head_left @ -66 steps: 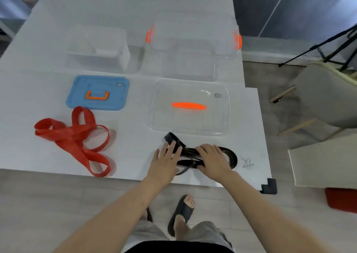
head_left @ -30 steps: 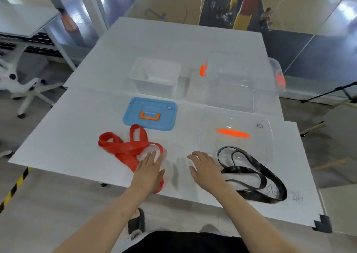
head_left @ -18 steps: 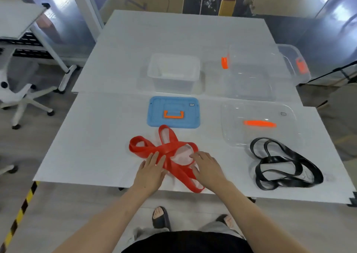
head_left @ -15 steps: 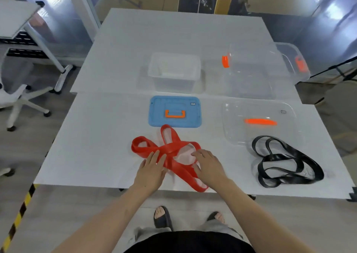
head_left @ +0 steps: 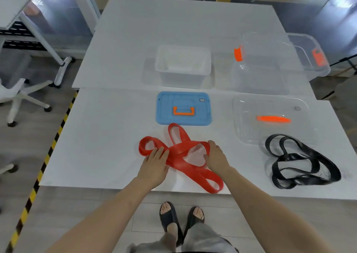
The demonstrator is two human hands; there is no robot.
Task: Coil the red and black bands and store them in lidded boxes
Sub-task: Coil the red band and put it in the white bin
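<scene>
The red band (head_left: 201, 177) lies tangled in loose loops near the white table's front edge. My left hand (head_left: 154, 166) rests flat on its left part, fingers stretched out. My right hand (head_left: 216, 159) is on the band's right loop, fingers curled over the strip and thumb inside the loop. The black band (head_left: 301, 164) lies in loose loops at the right, untouched. A small white box (head_left: 183, 75) stands open behind its blue lid (head_left: 183, 100) with an orange handle. A large clear box (head_left: 270, 79) with orange latches stands open behind its clear lid (head_left: 270, 106).
The white table (head_left: 108, 137) joins a second one behind it. An office chair (head_left: 17, 96) and another desk stand to the left. Yellow-black tape (head_left: 40, 173) runs along the floor at the left edge. My feet in sandals are under the front edge.
I left the black band loose at the right and shifted left to the red one. Both hands came down onto it; the right hand has moved out to its right loop.
</scene>
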